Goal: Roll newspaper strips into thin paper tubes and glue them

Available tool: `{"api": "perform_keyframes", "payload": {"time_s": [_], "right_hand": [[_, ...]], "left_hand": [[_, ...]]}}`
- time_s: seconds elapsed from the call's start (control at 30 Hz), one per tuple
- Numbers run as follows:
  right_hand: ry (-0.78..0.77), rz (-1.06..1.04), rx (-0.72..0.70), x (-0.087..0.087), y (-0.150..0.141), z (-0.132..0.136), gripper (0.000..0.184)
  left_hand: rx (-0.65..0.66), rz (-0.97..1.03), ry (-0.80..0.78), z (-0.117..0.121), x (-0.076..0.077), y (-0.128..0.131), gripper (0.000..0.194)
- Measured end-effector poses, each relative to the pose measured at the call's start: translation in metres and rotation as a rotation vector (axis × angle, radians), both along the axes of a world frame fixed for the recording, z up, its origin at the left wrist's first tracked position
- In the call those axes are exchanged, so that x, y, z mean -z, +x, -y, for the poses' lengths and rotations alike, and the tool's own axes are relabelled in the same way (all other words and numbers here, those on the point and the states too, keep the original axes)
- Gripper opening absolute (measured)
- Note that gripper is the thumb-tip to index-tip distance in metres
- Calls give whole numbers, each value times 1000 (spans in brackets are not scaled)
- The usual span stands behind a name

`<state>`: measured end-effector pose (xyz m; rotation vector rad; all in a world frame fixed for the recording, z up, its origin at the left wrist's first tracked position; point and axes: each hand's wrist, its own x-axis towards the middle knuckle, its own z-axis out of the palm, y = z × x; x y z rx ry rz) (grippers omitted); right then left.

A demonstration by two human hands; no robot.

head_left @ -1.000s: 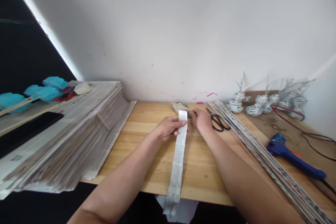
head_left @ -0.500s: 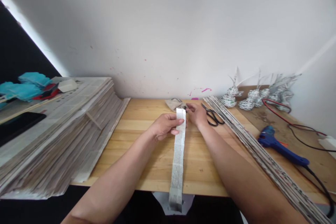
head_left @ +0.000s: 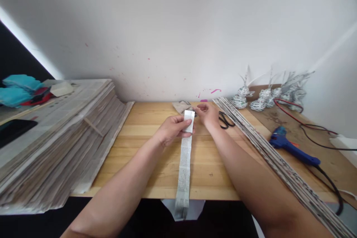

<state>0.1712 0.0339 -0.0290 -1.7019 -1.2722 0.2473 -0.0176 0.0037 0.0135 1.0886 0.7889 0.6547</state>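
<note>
My left hand is closed on a long narrow newspaper strip, thumb on top near its upper end. The strip runs toward me, and its lower end hangs past the table's front edge. My right hand is just right of the strip's top, fingers bent and drawn together by a crumpled greyish cloth. What those fingertips hold, if anything, is too small to make out. Black-handled scissors lie beside my right hand, which hides their blades.
A tall newspaper stack fills the left, with a phone and blue items on top. Rolled paper sticks lie along the right. Beyond them are a blue glue gun, its cord, and several woven paper figures.
The whole view has shifted slightly. My right hand now covers the scissors' blades, which showed before. My left hand keeps its hold on the strip.
</note>
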Motion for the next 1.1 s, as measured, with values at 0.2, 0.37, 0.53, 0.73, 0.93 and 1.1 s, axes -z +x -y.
{"api": "perform_keyframes", "payload": {"time_s": [0.2, 0.37, 0.53, 0.73, 0.93, 1.1], "right_hand": [[-2, -66, -119, -11, -12, 11, 46], [-31, -236, -219, -11, -18, 12, 49], [-46, -475, -333, -14, -22, 11, 29], [-98, -806, -391, -46, -31, 27, 18], [-180, -736, -532, -53, -26, 45, 26], [-122, -626, -578, -38, -20, 53, 41]], "left_hand": [[-58, -30, 11, -1, 4, 3, 27], [-55, 14, 1, -2, 6, 3, 25], [-64, 87, -21, -4, 7, 2, 24], [-70, 57, -37, -4, 7, 4, 28], [-65, 93, -24, 0, 4, 6, 29], [-110, 61, 65, 1, 4, 6, 35]]}}
